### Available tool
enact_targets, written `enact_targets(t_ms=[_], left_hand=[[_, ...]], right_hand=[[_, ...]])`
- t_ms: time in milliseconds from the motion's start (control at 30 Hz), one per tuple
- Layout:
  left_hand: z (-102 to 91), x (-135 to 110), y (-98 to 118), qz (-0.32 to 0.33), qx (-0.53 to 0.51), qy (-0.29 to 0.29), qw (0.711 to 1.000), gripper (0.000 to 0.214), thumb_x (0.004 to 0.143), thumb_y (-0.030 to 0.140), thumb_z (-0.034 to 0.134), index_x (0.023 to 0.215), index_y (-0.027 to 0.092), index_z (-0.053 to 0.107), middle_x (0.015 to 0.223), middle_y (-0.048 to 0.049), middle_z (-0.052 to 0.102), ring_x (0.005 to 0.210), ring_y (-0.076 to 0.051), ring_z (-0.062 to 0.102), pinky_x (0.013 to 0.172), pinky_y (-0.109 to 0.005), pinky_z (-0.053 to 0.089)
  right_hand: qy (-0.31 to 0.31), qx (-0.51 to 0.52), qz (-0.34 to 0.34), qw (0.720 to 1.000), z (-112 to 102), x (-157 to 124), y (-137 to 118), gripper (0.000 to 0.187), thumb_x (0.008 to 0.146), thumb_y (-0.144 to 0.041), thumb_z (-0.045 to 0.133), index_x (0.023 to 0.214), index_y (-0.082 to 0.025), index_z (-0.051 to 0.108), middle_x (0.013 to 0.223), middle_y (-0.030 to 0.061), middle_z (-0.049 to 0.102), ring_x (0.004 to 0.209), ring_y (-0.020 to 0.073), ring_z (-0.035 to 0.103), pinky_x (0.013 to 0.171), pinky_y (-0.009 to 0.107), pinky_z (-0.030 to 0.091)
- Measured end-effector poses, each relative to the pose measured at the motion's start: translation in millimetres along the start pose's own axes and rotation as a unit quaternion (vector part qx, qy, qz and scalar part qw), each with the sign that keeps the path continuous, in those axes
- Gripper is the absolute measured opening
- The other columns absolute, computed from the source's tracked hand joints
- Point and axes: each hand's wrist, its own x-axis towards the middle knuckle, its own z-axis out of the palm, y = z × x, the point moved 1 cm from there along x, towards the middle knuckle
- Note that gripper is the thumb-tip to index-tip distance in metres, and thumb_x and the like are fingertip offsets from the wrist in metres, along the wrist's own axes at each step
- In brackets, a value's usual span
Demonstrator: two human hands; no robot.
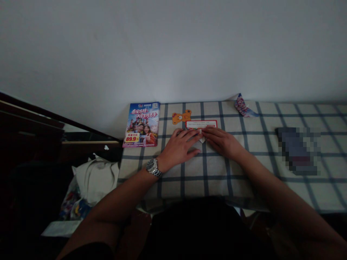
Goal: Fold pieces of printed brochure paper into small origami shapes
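Both hands rest on a checked tablecloth in dim light. My left hand, with a metal watch on the wrist, lies flat with fingers stretched out over a small folded piece of paper. My right hand lies flat beside it, fingertips meeting the left hand's at the paper. Most of the paper is hidden under the fingers. Just beyond the fingertips sits a red-bordered white card.
A colourful leaflet lies at the table's left end. An orange bear-shaped cutout sits next to the card. A torn printed scrap lies by the wall. A blurred dark object is at right. Bags and cloth lie beside the table.
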Motion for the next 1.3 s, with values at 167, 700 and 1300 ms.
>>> enact_targets(t_ms=[167, 700, 1300], left_hand=[[0.6, 1.6, 0.2, 0.000, 0.009, -0.003, 1.000, 0.058, 0.107, 0.054, 0.057, 0.158, 0.026, 0.050, 0.161, -0.0076, 0.054, 0.144, -0.030, 0.049, 0.121, -0.053, 0.035], [0.9, -3.3, -4.1, 0.017, -0.005, -0.002, 1.000, 0.048, 0.107, 0.053, 0.057, 0.149, 0.029, 0.059, 0.163, -0.0044, 0.053, 0.153, -0.027, 0.043, 0.126, -0.053, 0.032], [-2.9, -11.1, -7.2, 0.055, -0.012, -0.022, 0.998, 0.049, 0.110, 0.055, 0.050, 0.154, 0.035, 0.055, 0.164, -0.0050, 0.052, 0.159, -0.027, 0.038, 0.131, -0.056, 0.026]], right_hand=[[0.007, -0.005, 0.011, 1.000, 0.0, -0.2, -2.4, 0.041, 0.109, -0.024, 0.052, 0.148, -0.023, 0.064, 0.149, 0.0134, 0.067, 0.142, 0.0292, 0.062, 0.118, 0.053, 0.056], [-0.023, -0.028, -0.008, 0.999, -0.9, 5.8, -0.6, 0.043, 0.106, -0.019, 0.055, 0.148, -0.023, 0.062, 0.149, 0.0103, 0.068, 0.143, 0.0313, 0.059, 0.120, 0.057, 0.054], [-0.019, -0.029, -0.004, 0.999, 3.3, 2.2, 2.4, 0.050, 0.105, -0.020, 0.057, 0.155, -0.023, 0.059, 0.152, 0.0110, 0.066, 0.145, 0.0317, 0.058, 0.121, 0.058, 0.052]])
